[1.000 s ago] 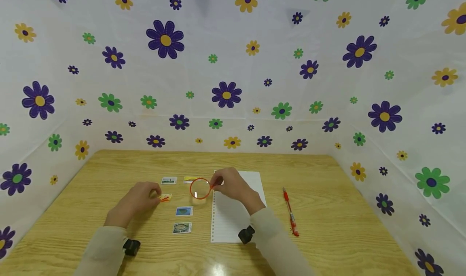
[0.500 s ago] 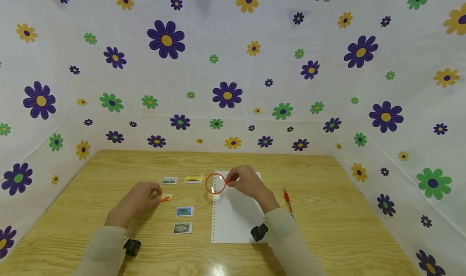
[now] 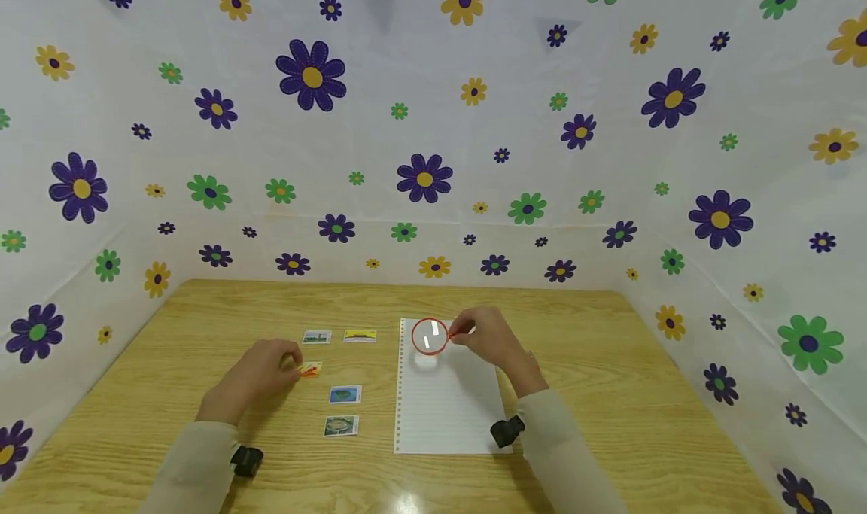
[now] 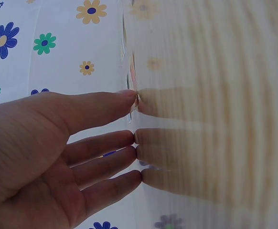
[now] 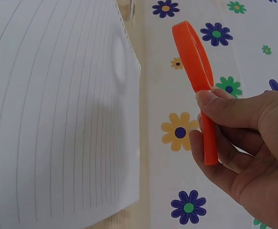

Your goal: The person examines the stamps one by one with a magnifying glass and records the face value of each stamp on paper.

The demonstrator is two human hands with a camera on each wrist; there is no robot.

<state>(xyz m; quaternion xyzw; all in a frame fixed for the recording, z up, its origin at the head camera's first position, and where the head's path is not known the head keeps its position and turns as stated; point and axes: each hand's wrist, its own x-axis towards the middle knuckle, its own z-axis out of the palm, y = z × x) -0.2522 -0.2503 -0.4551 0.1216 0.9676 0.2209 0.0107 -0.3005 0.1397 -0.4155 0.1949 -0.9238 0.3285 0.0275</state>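
Observation:
My right hand (image 3: 489,338) pinches the short handle of a red-orange magnifying glass (image 5: 195,57) between thumb and fingers. Its round lens is over the upper part of a lined sheet of paper (image 3: 440,416), raised above it. At the left, my left hand (image 3: 260,367) rests with its fingertips on the table, thumb and index finger at the left edge of a yellow-and-red stamp (image 3: 313,368). In the left wrist view, the thumb covers part of that stamp, and the other fingers (image 4: 105,164) touch the tabletop; the index finger is mostly hidden.
Several other stamps lie on the wooden table (image 3: 223,311): a greenish one (image 3: 316,337), a yellow one (image 3: 360,336), a blue one (image 3: 345,394) and a grey-green one (image 3: 341,425). A flower-patterned white cloth (image 3: 366,145) stands behind and along both sides.
My right hand has carried the magnifying glass rightward, from beside the yellow stamp to over the paper. The right forearm now hides the red pen. My left hand has stayed at its stamp.

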